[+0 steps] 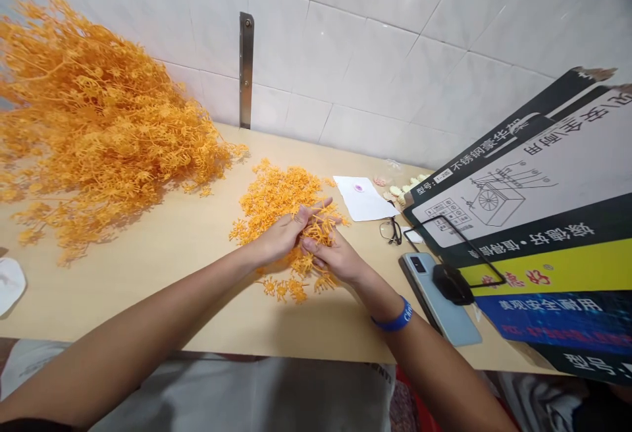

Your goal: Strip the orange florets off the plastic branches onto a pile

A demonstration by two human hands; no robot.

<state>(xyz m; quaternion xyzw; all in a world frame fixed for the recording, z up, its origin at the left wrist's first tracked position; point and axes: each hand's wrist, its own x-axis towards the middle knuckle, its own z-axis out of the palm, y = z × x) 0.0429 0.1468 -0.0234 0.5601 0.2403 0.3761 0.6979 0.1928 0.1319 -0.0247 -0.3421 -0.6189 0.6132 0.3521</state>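
Observation:
A loose pile of orange plastic flower pieces point(276, 195) lies on the pale table in front of me. My left hand point(284, 234) is at the right part of this pile, its fingers closed on some orange pieces. Close against it, my right hand point(336, 254), with a blue wristband point(395, 317) below it, has its fingers curled round the same orange pieces. Some stems stick out between and above the two hands. Several separate orange pieces point(291, 288) rest on the table just below the hands.
A big heap of orange artificial flower branches point(108, 116) fills the left side. White paper point(364, 199), glasses point(391, 230), a light blue phone point(451, 313), a black-framed object point(451, 284) and a printed cardboard box point(538, 221) are on the right. A tiled wall point(336, 56) stands behind.

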